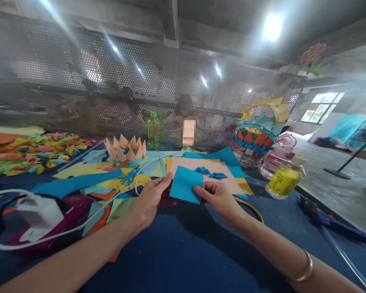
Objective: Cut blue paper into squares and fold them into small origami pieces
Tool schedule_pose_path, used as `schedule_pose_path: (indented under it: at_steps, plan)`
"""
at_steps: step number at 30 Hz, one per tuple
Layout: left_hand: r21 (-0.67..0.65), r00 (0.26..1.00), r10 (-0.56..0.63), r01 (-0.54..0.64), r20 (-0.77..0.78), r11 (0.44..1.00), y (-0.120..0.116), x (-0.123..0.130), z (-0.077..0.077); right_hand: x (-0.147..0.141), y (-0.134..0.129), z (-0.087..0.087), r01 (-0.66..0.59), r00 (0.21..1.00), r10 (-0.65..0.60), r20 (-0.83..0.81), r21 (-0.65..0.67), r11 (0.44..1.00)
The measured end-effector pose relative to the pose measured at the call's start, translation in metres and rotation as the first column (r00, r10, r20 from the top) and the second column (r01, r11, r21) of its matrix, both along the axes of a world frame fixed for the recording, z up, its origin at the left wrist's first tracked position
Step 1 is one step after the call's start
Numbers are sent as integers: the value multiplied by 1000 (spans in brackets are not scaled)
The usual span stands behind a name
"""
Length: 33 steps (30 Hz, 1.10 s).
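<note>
A square sheet of blue paper [186, 183] is held up over the table between my two hands. My left hand [152, 197] pinches its left edge between thumb and fingers. On the right edge, my right hand [218, 197] grips the sheet near the lower corner, fingers curled. Just behind the sheet, small folded blue paper pieces [218, 176] lie on a pale pink sheet [225, 167]. Yellow and blue sheets show under the pink one.
Left are paper scraps [49, 152], a peach paper crown [125, 148] and a white charger [41, 213] on a purple power strip. A green bottle [153, 130] stands behind. Right are a paper-trimmed basket [251, 142], a yellow-labelled bottle [285, 179] and a blue glue gun [332, 219].
</note>
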<state>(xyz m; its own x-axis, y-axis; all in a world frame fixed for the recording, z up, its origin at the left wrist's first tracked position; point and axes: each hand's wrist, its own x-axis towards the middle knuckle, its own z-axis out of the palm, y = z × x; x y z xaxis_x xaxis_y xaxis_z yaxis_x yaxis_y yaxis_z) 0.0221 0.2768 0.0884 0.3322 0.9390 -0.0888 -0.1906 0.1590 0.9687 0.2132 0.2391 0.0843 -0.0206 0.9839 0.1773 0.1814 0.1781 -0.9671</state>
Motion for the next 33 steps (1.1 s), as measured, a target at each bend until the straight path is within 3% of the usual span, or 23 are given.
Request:
schedule_pose_path:
  at_steps: [5,12,17,23,33]
  plan:
    - [29,993,-73,70,94,997,1,-1,-4,0,1,-2,-4,999,3,42,11,1000]
    - [-15,981,-63,67,183,998,-6,2,8,-1,2,-7,0,998,0,57,-7,1000]
    - [21,998,31,-32,63,999,-2,3,3,2,4,-12,1,996,-5,87,44,999]
    - [288,970,170,-115,-172,951,0,1,4,3,6,-13,30,992,-42,119,106,994]
    - [327,962,210,-145,-175,934,5,1,0,1,4,-13,115,962,-161,221,208,971]
